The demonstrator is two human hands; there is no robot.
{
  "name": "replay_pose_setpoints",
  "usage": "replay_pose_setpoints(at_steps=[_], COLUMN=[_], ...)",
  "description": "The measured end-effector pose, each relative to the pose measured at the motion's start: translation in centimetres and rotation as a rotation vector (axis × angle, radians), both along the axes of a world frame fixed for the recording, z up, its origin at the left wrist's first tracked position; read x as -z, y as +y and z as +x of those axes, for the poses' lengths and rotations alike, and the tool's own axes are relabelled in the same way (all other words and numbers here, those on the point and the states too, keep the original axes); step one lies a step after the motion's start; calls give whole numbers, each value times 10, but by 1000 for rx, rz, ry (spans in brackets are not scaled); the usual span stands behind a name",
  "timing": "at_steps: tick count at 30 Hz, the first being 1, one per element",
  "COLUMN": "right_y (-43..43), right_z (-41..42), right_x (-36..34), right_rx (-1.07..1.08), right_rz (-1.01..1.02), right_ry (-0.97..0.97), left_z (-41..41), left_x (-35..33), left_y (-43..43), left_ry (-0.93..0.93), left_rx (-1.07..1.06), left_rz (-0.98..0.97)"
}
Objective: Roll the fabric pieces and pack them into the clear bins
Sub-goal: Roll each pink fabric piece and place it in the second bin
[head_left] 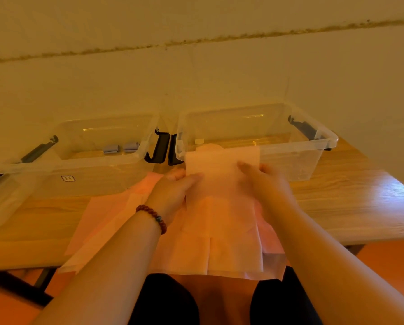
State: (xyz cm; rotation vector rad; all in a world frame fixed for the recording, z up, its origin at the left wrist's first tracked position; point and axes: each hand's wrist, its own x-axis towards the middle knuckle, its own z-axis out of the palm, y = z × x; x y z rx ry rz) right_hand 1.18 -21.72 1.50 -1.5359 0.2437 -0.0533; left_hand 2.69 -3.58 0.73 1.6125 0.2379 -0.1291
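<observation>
Gripping a pale pink folded fabric strip [222, 184] by both long edges: left hand [175, 187] with fingers laid over the left edge, right hand [265, 177] pinching the right edge likewise. Beyond the grip, reaching up before the front wall of the right clear plastic bin [313, 158]. Left of the grip, a second clear plastic bin [43, 165]. Beneath the grip, more pink fabric sheets [107, 221] spread on a wooden table [351, 207].

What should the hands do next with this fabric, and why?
Probably fold the far end over toward the body to start the roll: left hand and right hand hold that end of the fabric, which is folded narrow but unrolled.
</observation>
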Motion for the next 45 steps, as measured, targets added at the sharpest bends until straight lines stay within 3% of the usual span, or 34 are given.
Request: replay_pose_setpoints(at_steps=[3,11,18,23,28,33,38,45], right_y=[-2,-2,-6,-4,-5,-17,-23,-27], right_z=[-4,19,31,19,4,-8,-14,-27], right_x=[-2,-22,-32,-10,13,28,37,46], right_rx=[-46,171,287,291,143,-59,-66,-75], right_rz=[-53,-281,-502,-374,-185,-352,-461,-355], right_ry=[-32,-305,-263,-276,-127,-137,-284,-324], left_z=[-5,3,22,8,-7,-23,-33,-43], left_x=[-7,-37,-32,-15,8,20,23,31], left_y=[6,-3,-13,-10,5,15,10,10], left_ry=[-16,-210,-260,-264,-133,-169,-179,-309], left_rx=[-27,-132,-341,-328,-115,22,-22,-86], left_rz=[-38,48,381,245,205,306,136,15])
